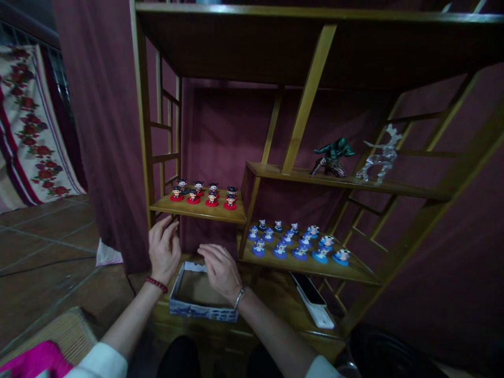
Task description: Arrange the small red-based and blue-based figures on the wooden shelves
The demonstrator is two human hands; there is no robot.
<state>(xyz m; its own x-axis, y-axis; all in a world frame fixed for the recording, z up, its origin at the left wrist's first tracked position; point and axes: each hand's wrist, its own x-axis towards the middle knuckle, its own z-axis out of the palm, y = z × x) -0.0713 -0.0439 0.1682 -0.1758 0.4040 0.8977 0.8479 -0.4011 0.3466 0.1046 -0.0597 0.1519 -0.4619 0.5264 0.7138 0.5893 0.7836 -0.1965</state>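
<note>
My left hand is raised just under the front edge of the small left shelf, its fingers loosely bent and apart with nothing seen in them. Over the right part of an open box hovers my right hand, palm down, fingers stretched out to the left and holding nothing visible. The box has a blue and white patterned side and a brown inside. Above my hands, several small dark-haired figurines on red bases stand in two rows on the left shelf.
Several figurines on purple, blue and dark bases stand on the lower right shelf. Higher up are a green figure and a clear deer figure. A phone lies on a white box below. Wooden posts frame the shelves.
</note>
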